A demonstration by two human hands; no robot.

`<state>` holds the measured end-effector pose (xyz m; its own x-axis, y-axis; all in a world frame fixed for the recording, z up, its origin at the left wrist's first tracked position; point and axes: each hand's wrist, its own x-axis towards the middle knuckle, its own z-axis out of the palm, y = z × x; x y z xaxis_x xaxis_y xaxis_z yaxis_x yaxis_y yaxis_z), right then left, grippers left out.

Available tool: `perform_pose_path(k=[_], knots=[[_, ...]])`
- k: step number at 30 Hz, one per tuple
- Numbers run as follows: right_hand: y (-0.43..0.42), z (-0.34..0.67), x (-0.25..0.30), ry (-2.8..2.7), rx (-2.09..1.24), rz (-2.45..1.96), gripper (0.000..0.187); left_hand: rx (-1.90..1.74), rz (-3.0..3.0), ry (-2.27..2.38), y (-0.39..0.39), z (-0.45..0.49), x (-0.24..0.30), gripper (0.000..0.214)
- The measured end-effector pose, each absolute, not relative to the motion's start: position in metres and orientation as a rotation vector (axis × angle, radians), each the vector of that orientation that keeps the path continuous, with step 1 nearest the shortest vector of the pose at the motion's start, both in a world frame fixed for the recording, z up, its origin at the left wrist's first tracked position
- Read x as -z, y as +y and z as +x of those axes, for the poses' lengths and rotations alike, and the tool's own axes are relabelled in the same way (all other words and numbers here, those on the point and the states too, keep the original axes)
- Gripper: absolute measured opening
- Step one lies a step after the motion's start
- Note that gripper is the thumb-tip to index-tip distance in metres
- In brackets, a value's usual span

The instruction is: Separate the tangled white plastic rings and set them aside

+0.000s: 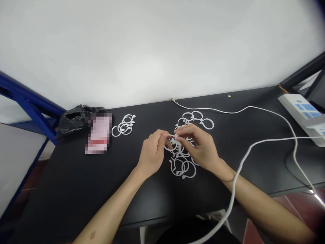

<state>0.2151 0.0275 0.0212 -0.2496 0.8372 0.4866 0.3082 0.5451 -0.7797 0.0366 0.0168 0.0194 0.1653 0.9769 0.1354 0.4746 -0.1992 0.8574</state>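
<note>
Above the middle of the black table, my left hand (152,153) and my right hand (201,146) pinch one white plastic curtain ring (166,147) between them. The left fingers grip its left side, while the right thumb and fingertips close on its clasp end. Partly hidden under my hands is a loose pile of similar white rings (188,171), with small clasps on their ends. More of these rings (208,124) reach out behind my right hand. A smaller group of several white rings (126,128) lies apart, to the left.
A pink packet (99,134), blurred out, lies left of the small group beside a crumpled black plastic bag (73,118). A white cable (240,166) crosses in front of my right forearm. At the right edge stands a white and blue box (302,113). A white wall (142,51) rises behind the table (106,179).
</note>
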Motion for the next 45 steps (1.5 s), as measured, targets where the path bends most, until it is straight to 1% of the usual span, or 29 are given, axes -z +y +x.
perform_pose_path(k=[3, 5, 6, 8, 9, 13, 16, 20, 25, 31, 34, 37, 41, 45], knots=[[0.026, 0.215, -0.02, -1.695, -0.852, -1.01, 0.01, -0.978, 1.864, 1.347, 0.017, 0.034, -0.02, 0.029], [0.027, 0.215, -0.02, -1.66, -0.895, -1.046, 0.01, -1.003, 1.974, 1.359, 0.017, 0.034, -0.019, 0.028], [0.027, 0.215, -0.02, -1.652, -0.899, -1.061, 0.011, -1.012, 2.035, 1.371, 0.016, 0.033, -0.018, 0.031], [0.028, 0.216, -0.021, -1.663, -0.877, -1.083, 0.013, -1.019, 2.144, 1.383, 0.016, 0.034, -0.016, 0.043], [0.029, 0.216, -0.022, -1.686, -0.854, -1.092, 0.014, -1.018, 2.183, 1.382, 0.016, 0.034, -0.015, 0.045], [0.03, 0.217, -0.025, -1.796, -0.774, -1.089, 0.016, -0.995, 2.202, 1.378, 0.017, 0.035, -0.012, 0.041], [0.03, 0.217, -0.025, -1.816, -0.798, -1.069, 0.017, -1.003, 2.192, 1.361, 0.018, 0.034, -0.012, 0.041], [0.03, 0.218, -0.025, -1.798, -0.843, -1.078, 0.013, -1.04, 2.209, 1.342, 0.02, 0.032, -0.012, 0.042], [0.03, 0.219, -0.026, -1.854, -0.745, -1.103, 0.008, -1.01, 2.188, 1.327, 0.02, 0.032, -0.012, 0.044], [0.029, 0.217, -0.023, -1.838, -0.676, -1.092, 0.012, -1.008, 2.128, 1.331, 0.02, 0.031, -0.015, 0.044], [0.031, 0.218, -0.021, -1.868, -0.55, -1.176, 0.021, -1.021, 2.17, 1.472, 0.027, 0.023, -0.014, 0.042], [0.034, 0.22, -0.02, -1.948, -0.444, -1.217, 0.017, -1.022, 2.253, 1.757, 0.04, 0.007, -0.008, 0.034], [0.034, 0.222, -0.021, -2.179, -0.341, -1.196, 0.015, -0.835, 2.261, 2.166, 0.055, -0.018, 0.002, 0.037], [0.031, 0.221, -0.022, -2.362, -0.256, -1.229, 0.023, -0.762, 2.235, 2.27, 0.058, -0.026, 0.008, 0.041]])
